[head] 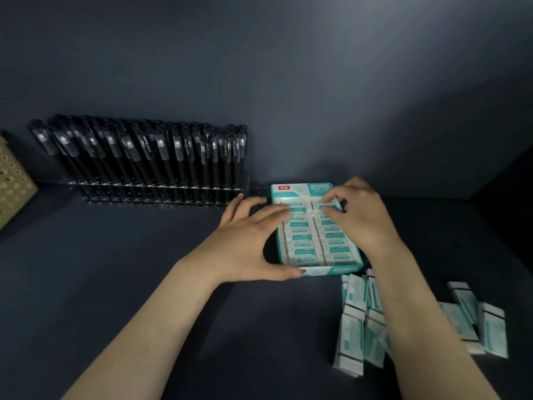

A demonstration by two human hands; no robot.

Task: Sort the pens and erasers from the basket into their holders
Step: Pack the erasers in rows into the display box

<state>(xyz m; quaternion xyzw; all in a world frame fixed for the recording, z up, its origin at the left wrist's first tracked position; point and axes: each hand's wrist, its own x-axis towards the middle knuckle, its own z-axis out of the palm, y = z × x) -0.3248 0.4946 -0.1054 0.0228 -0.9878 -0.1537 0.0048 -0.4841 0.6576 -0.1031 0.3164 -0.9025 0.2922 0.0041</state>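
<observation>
A teal and white eraser box [331,270] stands open on the dark table, with two rows of wrapped erasers [301,247] packed inside. My left hand [245,238] lies against the box's left side, fingers stretched over the top-left erasers, thumb at the front corner. My right hand [357,215] reaches over the right side, fingertips curled onto an eraser [327,207] in the far right row. Several loose erasers [353,339] lie on the table in front right. Black pens [150,157] fill a clear acrylic holder [161,194] at the back left.
A tan pegboard-like panel [11,186] with holes leans at the far left edge. A dark wall rises close behind the pen holder and the box. More loose erasers [490,327] lie at the right, near my right forearm.
</observation>
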